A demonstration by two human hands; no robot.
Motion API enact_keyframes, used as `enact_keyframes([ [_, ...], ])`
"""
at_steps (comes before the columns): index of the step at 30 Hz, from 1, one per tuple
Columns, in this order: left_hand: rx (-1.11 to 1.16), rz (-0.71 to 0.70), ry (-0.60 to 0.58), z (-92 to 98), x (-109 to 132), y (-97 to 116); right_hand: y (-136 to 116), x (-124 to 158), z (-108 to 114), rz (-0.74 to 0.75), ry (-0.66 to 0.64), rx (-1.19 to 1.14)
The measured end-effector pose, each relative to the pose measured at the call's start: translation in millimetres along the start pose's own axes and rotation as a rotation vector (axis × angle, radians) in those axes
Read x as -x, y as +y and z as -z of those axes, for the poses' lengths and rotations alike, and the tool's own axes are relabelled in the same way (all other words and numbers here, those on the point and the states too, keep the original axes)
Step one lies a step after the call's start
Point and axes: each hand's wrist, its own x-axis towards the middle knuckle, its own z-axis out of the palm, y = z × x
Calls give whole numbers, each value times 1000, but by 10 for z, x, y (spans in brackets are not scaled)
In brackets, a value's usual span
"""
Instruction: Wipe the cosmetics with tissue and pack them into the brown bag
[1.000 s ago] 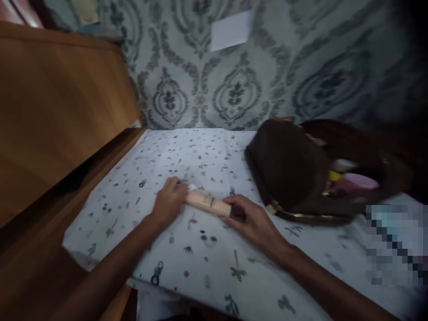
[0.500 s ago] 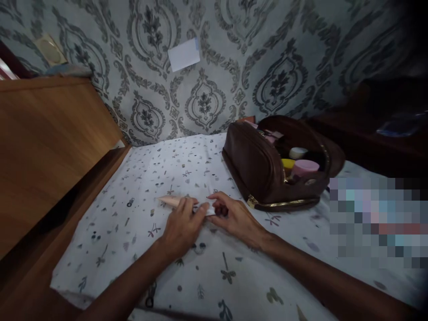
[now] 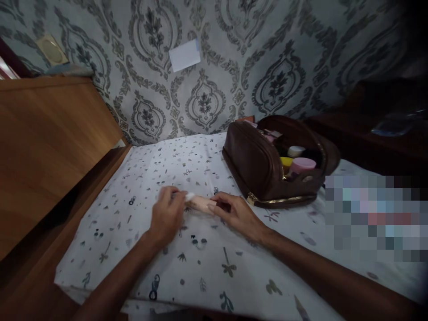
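Observation:
A peach-coloured tube (image 3: 201, 203) with a white end lies level between my two hands, just above the patterned sheet. The fingers of my left hand (image 3: 168, 214) are closed on its white end, slightly blurred. My right hand (image 3: 238, 216) pinches the other end between thumb and fingers. Right of my hands, the brown bag (image 3: 254, 162) stands unzipped, with a pink round container (image 3: 303, 165), something yellow (image 3: 286, 162) and a white lid (image 3: 296, 151) inside.
The white patterned sheet (image 3: 160, 167) covers the surface. A wooden cabinet (image 3: 56, 125) stands at the left, the papered wall (image 3: 203, 100) behind. Dark furniture (image 3: 361, 133) is at the back right. A pixelated patch hides something at the right.
The tube has been turned round: its tapered end pointed left, and now the white end is at the left. My left hand has shifted left; my right hand now grips the peach end.

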Motion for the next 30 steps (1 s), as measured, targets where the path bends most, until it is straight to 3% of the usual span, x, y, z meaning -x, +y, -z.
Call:
enact_keyframes([
  [3,106,-175,24,-60,-77,334,-6,15,-4,21,-1,-29],
  [5,107,-182,-20,-125,-116,373,-5,22,-9,29,-8,-27],
  [13,26,60,-129,-299,-73,-338,-13,13,20,12,-48,102],
  [19,9,153,-167,-359,-2,-467,3,19,4,109,-31,166],
  [22,19,165,-164,-329,-18,-351,-9,31,-18,84,-32,175],
  [24,41,135,-168,-285,-32,-156,-13,39,-33,49,-27,163],
  [28,144,-40,-157,-204,-39,351,10,46,-63,0,-6,88],
  [30,169,-104,-159,-199,-32,464,24,46,-73,-15,20,72],
])
